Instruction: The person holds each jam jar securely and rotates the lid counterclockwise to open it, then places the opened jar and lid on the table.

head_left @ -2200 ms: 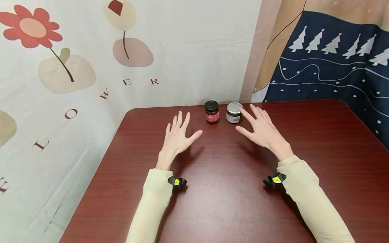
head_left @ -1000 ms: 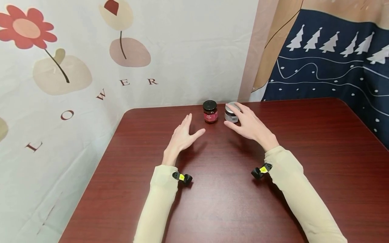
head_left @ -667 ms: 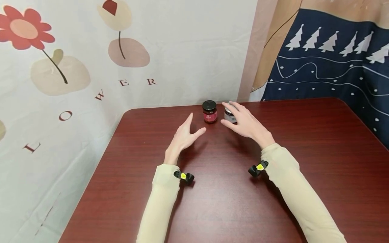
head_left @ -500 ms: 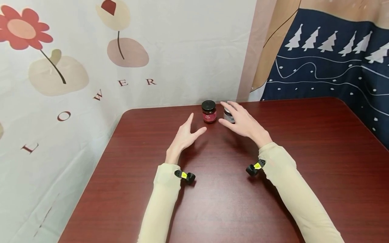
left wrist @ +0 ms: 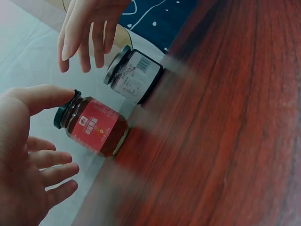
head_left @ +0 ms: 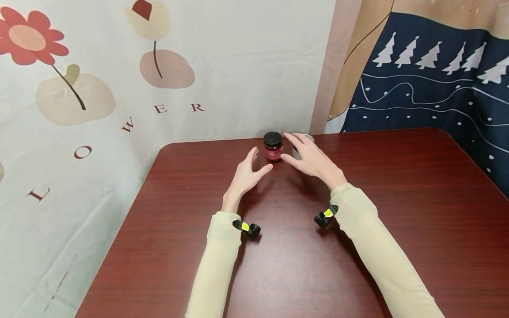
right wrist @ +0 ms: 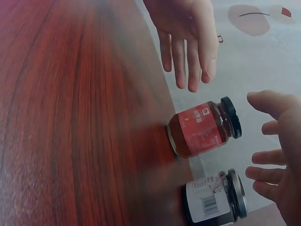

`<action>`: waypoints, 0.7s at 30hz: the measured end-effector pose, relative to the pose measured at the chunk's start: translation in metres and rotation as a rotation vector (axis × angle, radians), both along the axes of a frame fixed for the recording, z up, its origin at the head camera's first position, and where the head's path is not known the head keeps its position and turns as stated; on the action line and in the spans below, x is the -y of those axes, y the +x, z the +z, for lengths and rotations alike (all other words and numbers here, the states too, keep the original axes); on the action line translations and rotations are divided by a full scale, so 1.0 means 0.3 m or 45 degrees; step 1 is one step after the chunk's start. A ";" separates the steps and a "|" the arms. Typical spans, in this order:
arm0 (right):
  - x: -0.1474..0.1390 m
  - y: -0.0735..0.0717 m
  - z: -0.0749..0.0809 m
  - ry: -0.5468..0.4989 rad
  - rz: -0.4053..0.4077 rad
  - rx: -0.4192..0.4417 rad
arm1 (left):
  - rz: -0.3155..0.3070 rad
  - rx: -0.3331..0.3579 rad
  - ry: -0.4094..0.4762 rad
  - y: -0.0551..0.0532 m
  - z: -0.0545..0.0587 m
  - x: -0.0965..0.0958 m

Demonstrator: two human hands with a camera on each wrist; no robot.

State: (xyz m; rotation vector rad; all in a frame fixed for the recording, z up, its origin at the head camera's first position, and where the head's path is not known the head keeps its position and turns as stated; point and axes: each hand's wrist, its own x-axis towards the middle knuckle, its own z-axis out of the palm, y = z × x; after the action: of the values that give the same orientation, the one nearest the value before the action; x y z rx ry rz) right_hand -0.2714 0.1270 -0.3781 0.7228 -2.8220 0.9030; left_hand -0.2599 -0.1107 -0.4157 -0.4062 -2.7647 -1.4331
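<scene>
Near the table's back edge stands a glass jar (head_left: pixel 273 152) with a black lid and a pink-red label, upright. Just right of it is a second, shorter jar (left wrist: pixel 138 77) with a silver lid and a pale label with a barcode; in the head view my right hand covers most of it. My left hand (head_left: pixel 243 177) hovers left of the pink-labelled jar, fingers extended and thumb apart, holding nothing. My right hand (head_left: pixel 312 160) is in front of the silver-lidded jar, fingers loosely bent and spread, thumb towards the pink-labelled jar. In the right wrist view a gap shows between its fingers and both jars.
The dark red wooden table (head_left: pixel 286 265) fills the foreground. Behind it hangs a pale cloth (head_left: pixel 246 66) with flowers and letters, close to the jars. A navy cloth (head_left: pixel 429 97) with white trees hangs at the right. Each wrist bears a small black camera (head_left: pixel 247 229).
Both hands have moved inward. My right hand has gone left from beyond the silver-lidded jar to in front of it; my left has shifted slightly right towards the pink-labelled jar. The jars stand as before.
</scene>
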 end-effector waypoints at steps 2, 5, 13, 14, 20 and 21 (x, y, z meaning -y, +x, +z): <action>0.008 -0.006 -0.002 -0.010 0.003 0.013 | 0.002 0.009 0.021 -0.001 -0.002 -0.004; 0.019 -0.018 -0.007 -0.024 0.012 0.019 | 0.004 0.022 0.036 -0.005 -0.005 -0.009; 0.043 -0.043 -0.015 -0.073 0.043 -0.016 | 0.002 0.029 0.098 -0.015 -0.012 -0.024; 0.046 -0.044 -0.013 -0.078 0.047 -0.015 | 0.000 0.029 0.109 -0.017 -0.014 -0.026; 0.067 -0.054 -0.009 -0.068 0.050 -0.004 | 0.004 0.042 0.147 -0.032 -0.028 -0.038; 0.071 -0.055 -0.009 -0.064 0.051 -0.004 | 0.007 0.043 0.148 -0.035 -0.030 -0.040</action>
State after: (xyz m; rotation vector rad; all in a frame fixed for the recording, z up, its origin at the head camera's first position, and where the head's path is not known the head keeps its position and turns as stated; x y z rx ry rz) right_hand -0.2880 0.1057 -0.3810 0.7760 -2.7806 0.9738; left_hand -0.2705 -0.0986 -0.4246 -0.3750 -2.6876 -1.6045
